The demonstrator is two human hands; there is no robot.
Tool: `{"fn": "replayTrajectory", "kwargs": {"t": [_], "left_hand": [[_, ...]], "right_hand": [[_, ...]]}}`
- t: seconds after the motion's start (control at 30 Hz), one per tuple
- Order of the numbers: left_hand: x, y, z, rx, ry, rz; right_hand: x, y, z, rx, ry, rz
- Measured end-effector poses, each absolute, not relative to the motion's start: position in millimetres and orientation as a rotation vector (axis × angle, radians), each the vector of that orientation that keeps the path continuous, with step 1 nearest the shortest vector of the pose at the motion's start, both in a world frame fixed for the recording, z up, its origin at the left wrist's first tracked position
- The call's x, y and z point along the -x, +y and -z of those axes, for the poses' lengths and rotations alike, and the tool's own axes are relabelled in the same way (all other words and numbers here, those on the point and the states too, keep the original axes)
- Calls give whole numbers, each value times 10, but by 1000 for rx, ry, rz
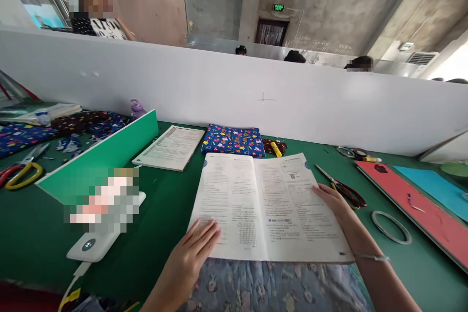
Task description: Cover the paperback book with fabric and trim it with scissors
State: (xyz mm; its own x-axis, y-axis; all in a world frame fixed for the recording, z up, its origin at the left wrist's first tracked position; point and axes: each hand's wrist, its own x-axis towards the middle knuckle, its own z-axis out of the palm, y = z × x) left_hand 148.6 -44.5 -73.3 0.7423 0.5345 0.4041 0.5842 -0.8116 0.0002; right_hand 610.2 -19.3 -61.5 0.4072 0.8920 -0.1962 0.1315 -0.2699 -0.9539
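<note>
An open printed book [234, 190] lies in front of me, its pages full of small text and a grid on the left page. My left hand [199, 243] rests on that page's lower left corner, fingers stretched out flat. At the book's right edge, my right hand [331, 198] has hold of the page side, some fingers hidden. Patterned grey-blue cloth [278, 285] shows below the book. Just beyond the right hand are dark-red-handled scissors [345, 189] and a roll of tape [391, 227].
Behind the book lie a stapled booklet [170, 146], folded blue patterned cloth [234, 140] and a yellow glue stick [276, 149]. A green divider [106, 156], a white power bank [91, 246] with cable and yellow-handled scissors [27, 170] are left. A red board [413, 204] is right.
</note>
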Motion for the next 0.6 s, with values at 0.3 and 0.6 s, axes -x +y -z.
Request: {"fn": "replayTrajectory", "kwargs": {"t": [0.3, 0.6], "left_hand": [[-1465, -434, 840, 2832, -1006, 687], [-1484, -514, 717, 2891, -1250, 584]], "right_hand": [[-6156, -112, 908, 1958, -1029, -738], [-6103, -176, 861, 1891, -1083, -693]]}}
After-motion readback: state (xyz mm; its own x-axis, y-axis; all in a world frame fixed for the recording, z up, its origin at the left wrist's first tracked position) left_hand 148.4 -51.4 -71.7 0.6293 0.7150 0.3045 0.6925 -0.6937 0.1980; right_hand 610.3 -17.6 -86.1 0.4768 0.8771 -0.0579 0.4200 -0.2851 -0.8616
